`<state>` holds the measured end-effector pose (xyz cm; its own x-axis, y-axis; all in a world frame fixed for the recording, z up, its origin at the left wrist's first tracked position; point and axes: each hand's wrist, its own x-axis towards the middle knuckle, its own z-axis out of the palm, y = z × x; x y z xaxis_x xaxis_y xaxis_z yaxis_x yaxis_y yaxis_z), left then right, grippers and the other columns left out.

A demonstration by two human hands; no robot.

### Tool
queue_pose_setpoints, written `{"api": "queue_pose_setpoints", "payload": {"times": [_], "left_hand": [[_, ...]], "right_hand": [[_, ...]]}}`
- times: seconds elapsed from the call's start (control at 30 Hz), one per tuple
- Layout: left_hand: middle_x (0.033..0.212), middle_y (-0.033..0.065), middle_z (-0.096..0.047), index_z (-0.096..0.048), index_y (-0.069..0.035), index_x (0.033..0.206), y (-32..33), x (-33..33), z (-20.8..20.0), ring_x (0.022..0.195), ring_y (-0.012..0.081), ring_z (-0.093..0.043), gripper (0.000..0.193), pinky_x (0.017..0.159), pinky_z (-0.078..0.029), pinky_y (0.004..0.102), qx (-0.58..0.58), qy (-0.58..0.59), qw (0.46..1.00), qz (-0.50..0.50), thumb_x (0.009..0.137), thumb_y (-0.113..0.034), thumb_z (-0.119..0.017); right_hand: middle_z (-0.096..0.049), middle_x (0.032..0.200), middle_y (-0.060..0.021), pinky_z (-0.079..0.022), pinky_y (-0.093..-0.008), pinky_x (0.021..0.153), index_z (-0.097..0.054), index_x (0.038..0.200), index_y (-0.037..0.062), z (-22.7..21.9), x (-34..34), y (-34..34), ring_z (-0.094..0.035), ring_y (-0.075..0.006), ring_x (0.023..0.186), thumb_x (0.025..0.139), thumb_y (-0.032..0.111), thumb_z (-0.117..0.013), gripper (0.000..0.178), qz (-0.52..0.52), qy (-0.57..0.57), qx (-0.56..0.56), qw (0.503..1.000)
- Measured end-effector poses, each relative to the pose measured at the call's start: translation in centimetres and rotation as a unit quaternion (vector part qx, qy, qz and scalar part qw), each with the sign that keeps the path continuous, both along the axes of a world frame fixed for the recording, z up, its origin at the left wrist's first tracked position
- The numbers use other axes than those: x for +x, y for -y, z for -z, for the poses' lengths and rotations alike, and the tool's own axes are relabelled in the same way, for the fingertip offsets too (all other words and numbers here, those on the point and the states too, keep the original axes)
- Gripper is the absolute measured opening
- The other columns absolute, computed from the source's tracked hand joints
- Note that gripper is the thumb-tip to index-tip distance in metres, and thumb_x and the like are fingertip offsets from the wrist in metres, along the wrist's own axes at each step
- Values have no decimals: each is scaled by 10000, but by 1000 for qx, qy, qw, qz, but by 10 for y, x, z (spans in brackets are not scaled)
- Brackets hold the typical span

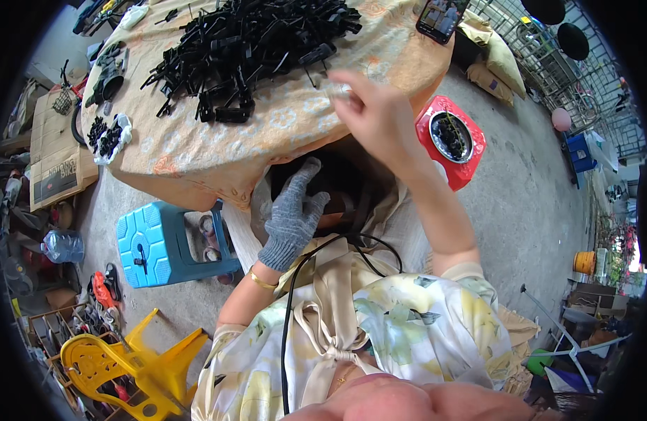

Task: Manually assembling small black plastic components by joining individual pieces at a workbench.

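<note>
My left hand, in a grey knit glove, is held over the dark opening below the table edge. Its fingers are stretched out and spread, with nothing seen in them. My bare right hand is raised over the table's front edge, right of a large heap of black plastic parts. Its fingers are curled together; a small white patch shows at the fingertips, but what they hold, if anything, cannot be made out. An orange floral cloth covers the table under the heap.
A white bag of small black parts and a phone lie on the table. To the right stands a red stool bearing a bowl. Left are a blue stool, a yellow chair and a clear water bottle.
</note>
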<state>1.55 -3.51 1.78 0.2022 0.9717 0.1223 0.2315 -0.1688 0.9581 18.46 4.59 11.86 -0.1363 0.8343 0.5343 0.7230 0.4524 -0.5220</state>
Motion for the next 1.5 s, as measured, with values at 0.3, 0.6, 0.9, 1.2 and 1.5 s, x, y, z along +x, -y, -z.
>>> {"api": "queue_pose_setpoints", "payload": {"times": [0.3,0.6,0.9,1.2,1.5], "left_hand": [[1285,177,-423,-365,-38,1303,1,-8,-8,1166,286,-444,624,949,-391,362,57,-129,990,23,756,-105,-659],[1303,157,-407,-244,-25,1366,-5,-22,-32,1145,275,-473,709,962,-396,403,-192,460,850,172,801,-170,-646],[1363,89,-365,-334,19,1319,-3,-30,-47,1201,196,-411,884,978,-366,326,-284,393,847,216,625,-293,-785],[1136,130,-550,-417,-23,1258,-2,-22,-30,1017,192,-539,601,838,-472,308,-200,406,873,182,720,-20,-686],[1132,124,-535,-431,-33,1185,1,-1,-37,1039,166,-523,394,901,-430,289,-113,300,943,89,820,36,-561]], "right_hand": [[-629,804,-106,-489,-373,590,-588,1049,124,3,-9,-85,-612,-277,699,746,120,-537,308,20,320,-10,947],[-589,684,-52,-460,-297,524,-647,989,158,-18,7,-15,-560,-202,573,684,61,-638,320,-259,38,105,960],[-403,631,12,-387,-270,467,-625,1018,160,17,1,66,-469,-153,541,668,128,-549,360,-322,108,137,931],[-475,666,-8,-402,-290,471,-616,966,86,33,-1,80,-501,-165,549,675,51,-609,294,-293,68,92,949],[-567,684,-39,-412,-215,530,-587,894,-11,37,-3,86,-505,-64,590,872,69,-533,99,-186,-285,-255,905]]}}
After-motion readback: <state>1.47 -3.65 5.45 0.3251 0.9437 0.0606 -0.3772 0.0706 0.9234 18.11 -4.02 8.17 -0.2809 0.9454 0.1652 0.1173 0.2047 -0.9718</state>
